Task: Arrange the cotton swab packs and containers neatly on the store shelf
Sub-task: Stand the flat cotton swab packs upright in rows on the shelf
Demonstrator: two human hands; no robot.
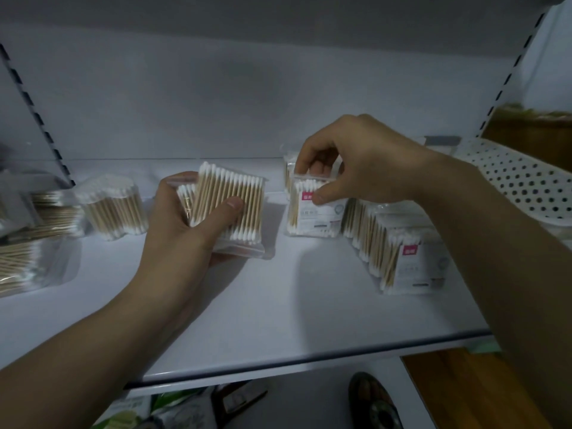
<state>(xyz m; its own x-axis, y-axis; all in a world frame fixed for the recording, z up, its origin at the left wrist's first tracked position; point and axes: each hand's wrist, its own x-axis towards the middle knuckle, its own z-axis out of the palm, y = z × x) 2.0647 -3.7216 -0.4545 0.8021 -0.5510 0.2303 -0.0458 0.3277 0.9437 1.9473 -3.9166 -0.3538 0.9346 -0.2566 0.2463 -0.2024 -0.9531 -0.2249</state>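
Currently I log left hand (pixel 182 224) curled round clear wooden-stick swab pack (pixel 232 205); right hand (pixel 365 162) arched, pinching upright labelled pack (pixel 318 216).

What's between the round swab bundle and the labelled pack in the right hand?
Head view: the left hand gripping a clear swab pack, then bare shelf.

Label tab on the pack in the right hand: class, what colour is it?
The label tab is pink; head view shows it best.
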